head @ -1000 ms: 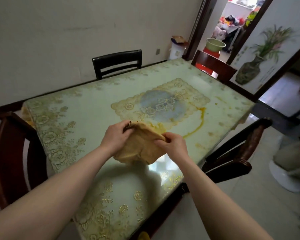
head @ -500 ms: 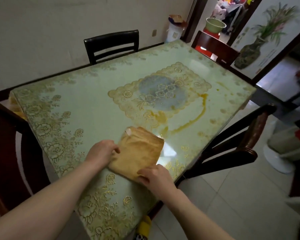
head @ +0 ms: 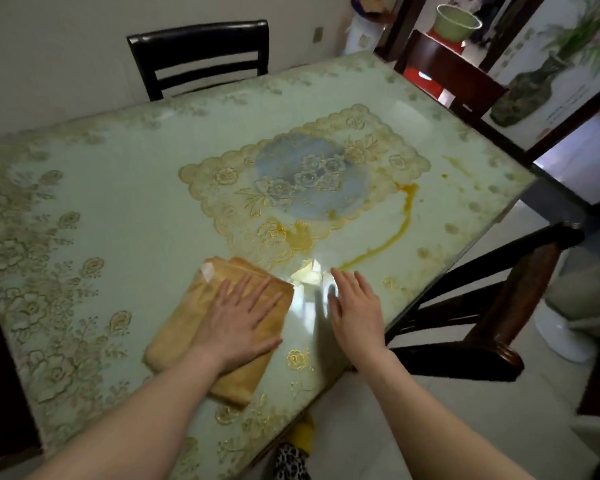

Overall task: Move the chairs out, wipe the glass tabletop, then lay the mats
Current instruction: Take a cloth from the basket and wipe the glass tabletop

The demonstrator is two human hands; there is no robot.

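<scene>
My left hand (head: 238, 320) lies flat on the folded tan cloth (head: 219, 327), palm down, fingers (head: 257, 289) spread and straight, pressing rather than pinching it. The cloth sits on the glass counter (head: 136, 188) near the edge closest to me, its long axis running from near-left up toward far-right, roughly in line with my forearm.

My right hand (head: 355, 306) is just beside the cloth on its right, open and empty, fingers extended; whether the palm rests on the glass or hovers just above it I cannot tell.

What I judge the coming stroke turns on is the yellow spill (head: 395, 230): a thin streak that curves from just beyond my right fingertips away to the far right, with a second smear (head: 300, 237) just ahead of the cloth's far end, over the edge of the gold floral pattern under the glass. So the mess lies forward and to the right of the cloth. The left hand already bears on the cloth; the right is nearer the streak but holds nothing.

A dark wooden chair (head: 492, 306) stands at the right edge, a black chair (head: 201, 53) at the far side. I see no mats laid out yet
</scene>
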